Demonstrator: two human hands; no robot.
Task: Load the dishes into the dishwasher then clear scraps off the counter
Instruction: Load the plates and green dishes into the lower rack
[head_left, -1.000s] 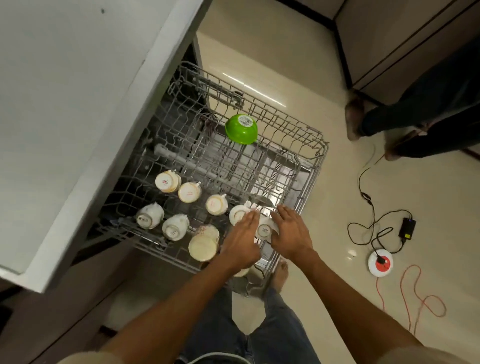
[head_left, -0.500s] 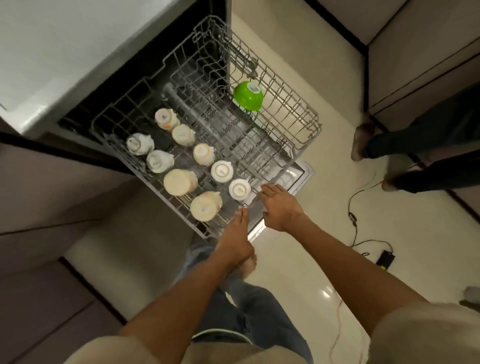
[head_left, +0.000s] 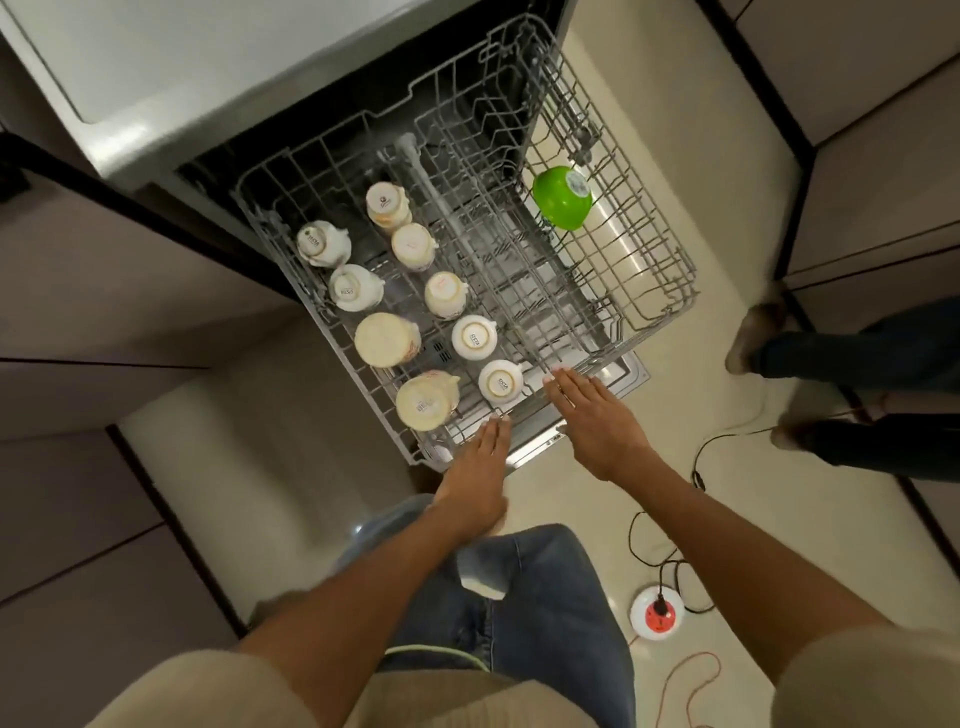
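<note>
The wire rack (head_left: 649, 291) is pulled out of the dishwasher (head_left: 218, 109) and it's holding nine cream-coloured cups, all upside down, in two rows down the side beyond the left hand (head_left: 475, 478). The nearest ones sit just past the fingertips: a big cup (head_left: 426, 401) right ahead of the left hand, and a small cup (head_left: 500, 383) between the two hands, a little further in. The rest of the cups (head_left: 410, 248) run away from the hands toward the machine. Over on the far side of the rack, well away from both hands, there's a green bowl (head_left: 562, 203) tipped on its side against the tines.

Both hands are flat with the fingers straight, not gripping anything. The left hand's fingertips touch the rack's near edge, just beside the big cup. The right hand (head_left: 597, 415) lies palm-down with its fingers reaching onto that same front rail, close to the small cup; there's a ring on one finger.

Behind the right wrist, on the floor, there's a round red-and-white power socket (head_left: 657, 613) with black cables (head_left: 696, 467) trailing off. Someone else's feet (head_left: 753, 332) are off beyond the right hand.
</note>
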